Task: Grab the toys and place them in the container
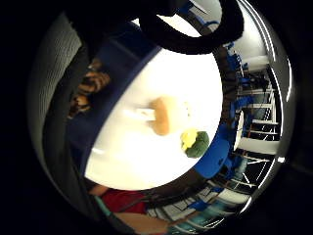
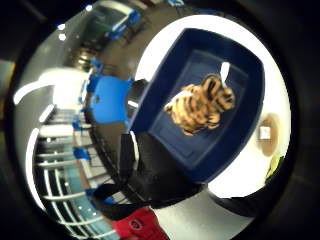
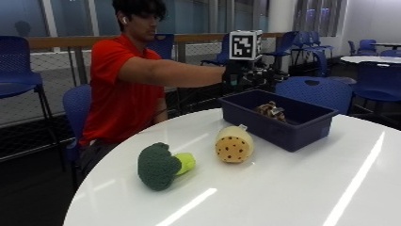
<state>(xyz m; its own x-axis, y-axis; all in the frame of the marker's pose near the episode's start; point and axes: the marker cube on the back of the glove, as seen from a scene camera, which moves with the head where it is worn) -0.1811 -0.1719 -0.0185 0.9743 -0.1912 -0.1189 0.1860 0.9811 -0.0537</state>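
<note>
Outside view: gloved right hand [image 3: 245,75] held above the dark blue rectangular plastic container [image 3: 283,126], finger posture indeterminable. Inside it lies a striped orange-brown plush tiger [image 3: 271,110]. Left of the container (bare tabletop between) stand a tan spotted plush toy [image 3: 233,144] and a green plush broccoli [image 3: 162,165].

Thumb-side palm view: tiger [image 2: 201,105] lies mid-floor, apart from the container's walls [image 2: 155,95].

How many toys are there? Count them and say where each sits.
3: a tiger plush inside the blue container; a broccoli plush and a spotted yellow plush on the white table, beside the container.
</note>
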